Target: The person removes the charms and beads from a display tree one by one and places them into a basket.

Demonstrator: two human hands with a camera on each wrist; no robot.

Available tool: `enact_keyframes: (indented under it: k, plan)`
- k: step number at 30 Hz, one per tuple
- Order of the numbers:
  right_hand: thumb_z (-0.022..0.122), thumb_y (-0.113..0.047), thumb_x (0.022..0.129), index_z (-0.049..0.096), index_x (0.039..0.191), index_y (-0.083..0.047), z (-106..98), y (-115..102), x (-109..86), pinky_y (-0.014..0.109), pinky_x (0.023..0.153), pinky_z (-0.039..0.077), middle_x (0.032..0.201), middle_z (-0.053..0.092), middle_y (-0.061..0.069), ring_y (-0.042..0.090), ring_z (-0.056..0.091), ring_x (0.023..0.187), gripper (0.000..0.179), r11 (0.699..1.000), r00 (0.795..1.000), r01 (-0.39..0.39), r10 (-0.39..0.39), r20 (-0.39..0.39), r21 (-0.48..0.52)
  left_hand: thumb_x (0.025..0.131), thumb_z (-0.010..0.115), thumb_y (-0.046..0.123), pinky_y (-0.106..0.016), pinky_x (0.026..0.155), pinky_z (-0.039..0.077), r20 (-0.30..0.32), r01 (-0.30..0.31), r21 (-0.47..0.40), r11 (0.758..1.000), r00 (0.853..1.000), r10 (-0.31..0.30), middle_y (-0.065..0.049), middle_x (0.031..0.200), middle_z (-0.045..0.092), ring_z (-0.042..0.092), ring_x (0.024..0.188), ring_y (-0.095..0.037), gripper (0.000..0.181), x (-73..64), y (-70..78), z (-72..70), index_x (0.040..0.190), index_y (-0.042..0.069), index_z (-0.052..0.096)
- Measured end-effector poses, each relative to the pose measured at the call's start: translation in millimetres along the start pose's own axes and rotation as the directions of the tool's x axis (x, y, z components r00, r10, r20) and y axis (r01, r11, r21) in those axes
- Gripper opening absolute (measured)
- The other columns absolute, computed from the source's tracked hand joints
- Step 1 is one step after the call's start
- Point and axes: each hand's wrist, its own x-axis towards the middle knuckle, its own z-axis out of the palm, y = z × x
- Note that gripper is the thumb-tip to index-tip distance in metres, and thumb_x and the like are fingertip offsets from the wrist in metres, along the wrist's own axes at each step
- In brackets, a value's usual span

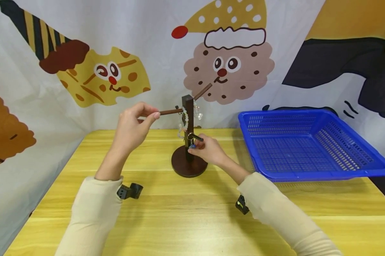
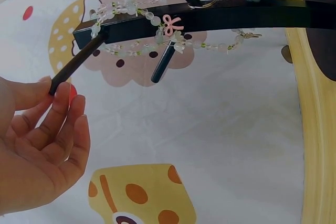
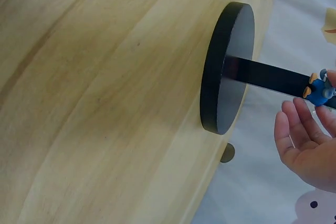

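Note:
A dark wooden jewellery stand (image 1: 189,122) rises from a round base on the table. My left hand (image 1: 131,126) pinches the tip of an upper peg (image 1: 170,111) between thumb and fingers. Beaded bracelets (image 1: 185,119) hang from the upper pegs; one has a pink bow (image 2: 171,24). On a lower peg (image 1: 197,137) hangs a keychain (image 2: 210,1) by its metal ring. My right hand (image 1: 210,150) holds the keychain's small blue figure (image 3: 318,92) with its fingertips, close to the post.
A blue plastic basket (image 1: 259,156) with mesh walls sits at the right of the wooden table (image 1: 167,209). Behind the table hangs a white cloth (image 1: 162,53) printed with cartoon food.

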Motion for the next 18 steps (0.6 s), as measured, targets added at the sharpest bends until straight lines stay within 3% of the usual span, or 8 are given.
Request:
enact_keyframes:
  k: [11, 18]
  plan:
    - [0.07, -0.011, 0.08, 0.054, 0.088, -0.003, -11, -3, -11.1, 0.03, 0.063, 0.048, 0.082, 0.061, 0.008, 0.02, 0.059, 0.075, 0.019, 0.995, 0.997, 0.078, -0.076, -0.021, 0.055, 0.089, 0.06, 0.012, -0.04, 0.077, 0.048, -0.002, -0.005, 0.005, 1.0, 1.0, 0.005, -0.014, 0.093, 0.064, 0.059, 0.088, -0.023, 0.017, 0.1, 0.8, 0.2, 0.096, -0.003, 0.062]
    - [0.07, -0.008, 0.077, 0.056, 0.089, -0.002, -21, -9, -18.9, 0.029, 0.063, 0.048, 0.08, 0.061, 0.008, 0.021, 0.058, 0.073, 0.019, 0.996, 0.997, 0.081, -0.08, -0.022, 0.033, 0.089, 0.06, 0.013, -0.04, 0.077, 0.048, -0.003, -0.007, 0.003, 1.0, 1.0, 0.007, -0.014, 0.093, 0.064, 0.059, 0.087, -0.022, 0.017, 0.1, 0.4, 1.1, 0.095, -0.003, 0.062]
